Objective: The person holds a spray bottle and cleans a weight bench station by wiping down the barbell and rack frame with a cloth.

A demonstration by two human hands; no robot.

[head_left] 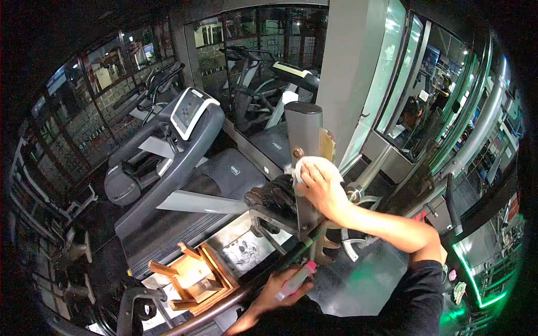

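My right hand [320, 187] is closed over a white cloth [326, 163] and presses it against the upright grey post [304, 130] of a gym machine. A round brown knob or bolt sits on the post just above the cloth. Lower down, near my body, my left hand [276, 292] is wrapped round a small pale bottle [293, 283] with a pink top, held at a tilt. Its contents cannot be made out. Dark weight-machine parts [274, 196] lie to the left of the post, partly hidden behind it.
A treadmill [193, 117] with a white-edged console stands at the left. Below it, an upturned wooden stool [193, 277] rests near a dark rail [224, 308]. A grey pillar [350, 73] and glass doors rise behind. Green-lit strips [476, 274] show at the right.
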